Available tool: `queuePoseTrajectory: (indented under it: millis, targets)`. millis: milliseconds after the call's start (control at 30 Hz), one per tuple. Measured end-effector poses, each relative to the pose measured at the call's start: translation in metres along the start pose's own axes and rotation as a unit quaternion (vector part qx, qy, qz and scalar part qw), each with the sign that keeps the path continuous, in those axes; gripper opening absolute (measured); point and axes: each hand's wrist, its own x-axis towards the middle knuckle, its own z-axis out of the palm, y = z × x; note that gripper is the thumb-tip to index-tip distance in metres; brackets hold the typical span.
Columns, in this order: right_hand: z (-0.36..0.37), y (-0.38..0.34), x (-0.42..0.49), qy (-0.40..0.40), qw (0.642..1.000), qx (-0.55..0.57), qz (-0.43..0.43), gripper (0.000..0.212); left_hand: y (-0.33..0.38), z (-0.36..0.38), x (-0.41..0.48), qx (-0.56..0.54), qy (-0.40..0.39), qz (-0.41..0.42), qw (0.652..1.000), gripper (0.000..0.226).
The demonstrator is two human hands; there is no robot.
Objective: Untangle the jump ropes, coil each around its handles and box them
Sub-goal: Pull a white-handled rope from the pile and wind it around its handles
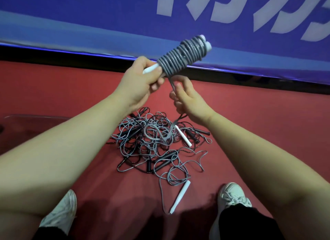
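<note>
the left hand (141, 79) is curled tight round the bare ends of the paired white handles (205, 43). it keeps them together and tilted up, giving the wraps a fixed core. just below, the right hand (185, 98) has its fingers loosely curled round the grey rope (172, 83), probably to feed slack under light tension. the coil (180, 56) already covers most of the handles. the rope's free length drops to the tangled pile (151, 141) on the red floor (267, 123), where a loose white handle (180, 197) lies between the feet.
</note>
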Motion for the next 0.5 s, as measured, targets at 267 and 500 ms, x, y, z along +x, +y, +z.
queuePoseTrajectory:
  millis: [267, 500]
  targets:
    - [0.019, 0.003, 0.010, 0.040, 0.923, -0.383, -0.004, 0.026, -0.022, -0.020, 0.008, 0.084, 0.107, -0.027, 0.990, 0.018]
    - [0.035, 0.008, 0.004, 0.058, 0.879, -0.467, -0.071, 0.029, -0.020, -0.032, 0.018, 0.134, 0.117, -0.044, 0.983, 0.008]
